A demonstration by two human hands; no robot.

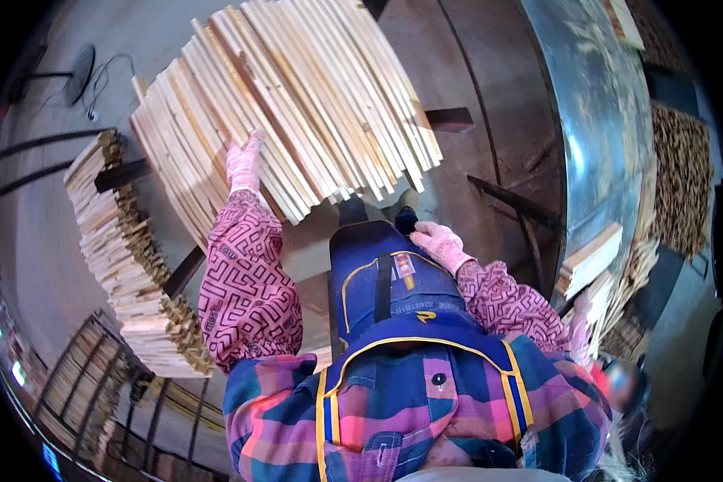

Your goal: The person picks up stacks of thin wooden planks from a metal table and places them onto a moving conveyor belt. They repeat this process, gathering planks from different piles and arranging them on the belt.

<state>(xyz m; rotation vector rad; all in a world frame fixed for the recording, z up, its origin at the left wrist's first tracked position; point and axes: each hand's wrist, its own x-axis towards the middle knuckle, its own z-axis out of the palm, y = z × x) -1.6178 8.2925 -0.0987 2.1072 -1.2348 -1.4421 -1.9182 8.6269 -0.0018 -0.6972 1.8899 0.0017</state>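
Note:
A big stack of pale wooden slats (pixel 297 96) lies in front of me on dark metal supports. My left hand (pixel 244 163), in a pink glove, rests flat on the slats near the stack's near left part. My right hand (pixel 440 243), also in a pink glove, lies on my blue apron at my thigh with the fingers loosely curled and nothing in it. Both forearms wear pink patterned sleeves.
A second pile of short wooden pieces (pixel 132 265) stands at my left. A curved metal machine housing (pixel 594 136) runs along the right, with more wood pieces (pixel 594 261) beside it. A fan (pixel 79 74) stands on the concrete floor at far left. Another person's pink glove (pixel 580 315) shows at right.

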